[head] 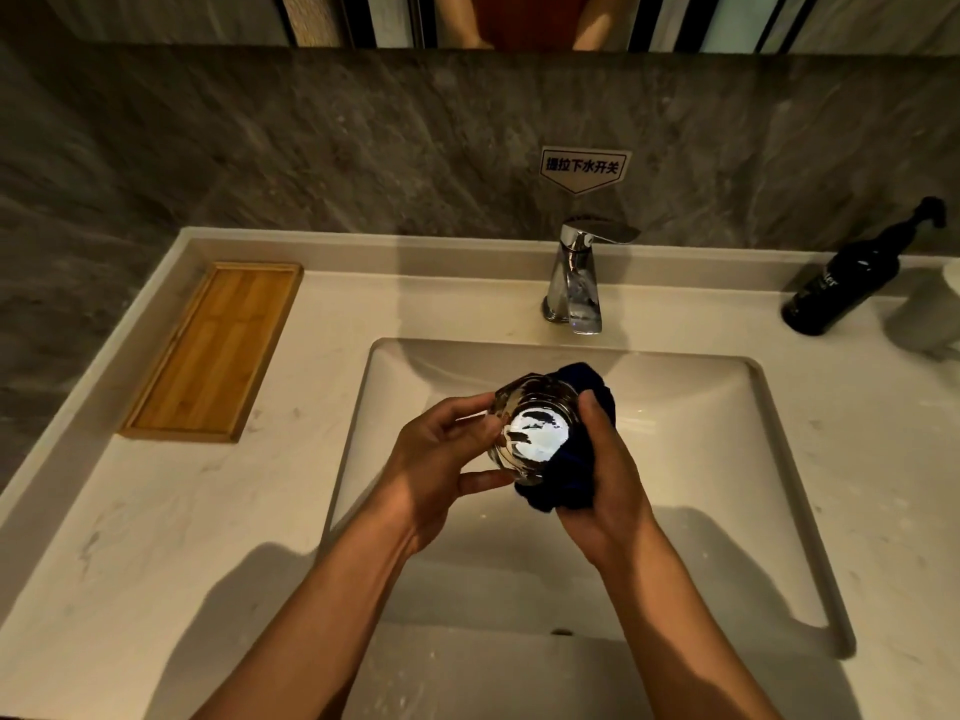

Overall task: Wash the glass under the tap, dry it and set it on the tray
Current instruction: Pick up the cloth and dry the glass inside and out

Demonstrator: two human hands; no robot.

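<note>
A clear glass (530, 431) is held over the sink basin (727, 459), its thick base turned toward me. My left hand (441, 470) grips its left side with fingers and thumb. My right hand (605, 480) presses a dark blue cloth (566, 491) against the glass's right side and underside. The chrome tap (576, 278) stands behind the basin with no water running. A wooden tray (218, 350) lies on the counter at the left with nothing on it.
A dark pump bottle (852, 278) stands at the counter's right rear, with a pale cup-like object (930, 314) beside it at the frame edge. A small sign (583, 168) hangs on the stone wall above the tap. The marble counter (156, 537) surrounds the basin.
</note>
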